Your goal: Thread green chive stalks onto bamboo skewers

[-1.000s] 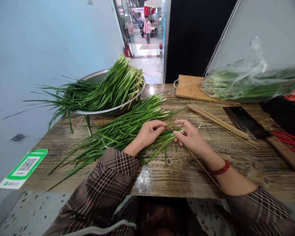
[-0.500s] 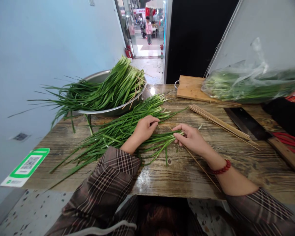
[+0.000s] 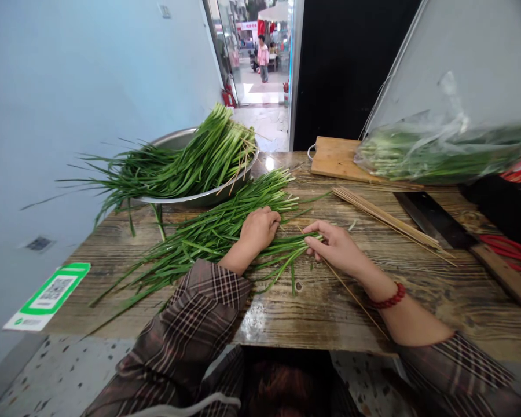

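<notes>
My right hand (image 3: 333, 248) pinches a small bunch of garlic chives (image 3: 293, 248) near their pale ends, together with a thin bamboo skewer (image 3: 351, 294) that slants down toward the table's front edge. My left hand (image 3: 259, 229) rests at the near side of a loose pile of garlic chives (image 3: 230, 217). Its fingers are curled together and point down; what they hold, if anything, is hidden. The leaves of the small bunch run leftward beneath my left wrist.
Behind the pile stands a metal basin (image 3: 178, 200) heaped with chives, some on skewers. To the right lie bare bamboo skewers (image 3: 386, 220), a cleaver (image 3: 434, 217), red-handled scissors (image 3: 510, 252), a cutting board (image 3: 336, 156) and a plastic bag of chives (image 3: 443, 150). A QR-code card (image 3: 50, 295) lies left.
My left hand has turned, and its fingers have closed and dipped toward the chives. My right hand stays nearly in place with the bunch and skewer. The view has shifted slightly.
</notes>
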`<action>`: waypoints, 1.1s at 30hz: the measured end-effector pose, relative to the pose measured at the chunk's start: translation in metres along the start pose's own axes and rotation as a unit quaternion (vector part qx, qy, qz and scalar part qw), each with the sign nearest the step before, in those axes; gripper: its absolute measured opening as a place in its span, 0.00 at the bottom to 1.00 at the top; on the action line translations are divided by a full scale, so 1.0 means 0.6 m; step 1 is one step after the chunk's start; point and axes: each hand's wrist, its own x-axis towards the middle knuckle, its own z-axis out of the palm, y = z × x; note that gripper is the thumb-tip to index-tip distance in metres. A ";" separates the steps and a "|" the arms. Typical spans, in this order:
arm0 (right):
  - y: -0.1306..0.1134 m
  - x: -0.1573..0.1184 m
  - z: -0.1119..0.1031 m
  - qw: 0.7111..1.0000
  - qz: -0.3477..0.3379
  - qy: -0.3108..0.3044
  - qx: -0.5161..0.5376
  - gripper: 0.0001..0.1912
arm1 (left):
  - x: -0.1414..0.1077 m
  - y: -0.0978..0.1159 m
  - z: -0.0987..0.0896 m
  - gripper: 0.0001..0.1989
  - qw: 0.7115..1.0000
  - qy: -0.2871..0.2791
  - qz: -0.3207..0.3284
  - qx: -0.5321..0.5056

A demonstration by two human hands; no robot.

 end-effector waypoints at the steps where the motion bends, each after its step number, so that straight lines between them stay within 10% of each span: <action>1: -0.001 0.000 0.000 1.000 -0.001 0.000 0.000 0.11 | 0.000 -0.001 0.000 0.07 1.000 0.012 0.003 -0.024; 13: 0.003 0.000 0.000 1.000 0.000 0.010 0.011 0.12 | -0.001 0.017 -0.019 0.14 0.884 0.026 -0.106 -0.455; 27: 0.004 0.003 -0.002 0.997 -0.018 0.063 0.032 0.14 | -0.007 0.011 -0.050 0.08 0.961 0.118 0.014 -0.249; 33: -0.001 0.002 -0.002 0.997 -0.020 0.074 0.029 0.14 | -0.015 0.020 -0.058 0.13 0.967 0.052 0.011 -0.251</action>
